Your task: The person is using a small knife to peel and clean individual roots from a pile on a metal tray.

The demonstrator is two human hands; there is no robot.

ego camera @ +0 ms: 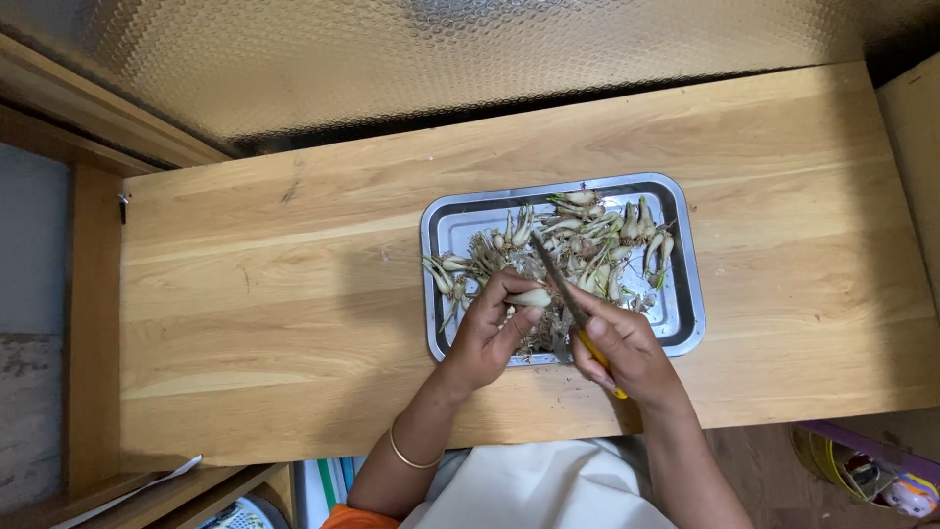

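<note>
Looking down from the head camera. I am seeing the left hand (pixel 487 333) pinching one small pale bulb (pixel 530 297) between thumb and fingertips, holding it just above the near edge of the steel tray (pixel 685 323). The right hand (pixel 627 351) is gripping a knife (pixel 556 279) by its yellow handle, blade angled up and away over the tray, passing close beside the held bulb. Whether the edge is touching the bulb I cannot tell.

The tray is sitting on a wooden counter (pixel 274 323), and a heap of bulbs with roots and green tips (pixel 587 245) is filling its middle and far side. A few are lying over the tray's left rim.

Risks, as I am judging them:
- The blade is working very near the left thumb and fingertips. The bulb is small, so a slip would bring the edge onto skin.
- The bulb looks smooth and rounded; a loose pinch could let it roll or drop among the trimmings.
- The tray is lying close to the counter's near edge under both wrists. A push could slide it toward the person's lap.
- Bulbs overhanging the left rim could get nudged onto the counter.
</note>
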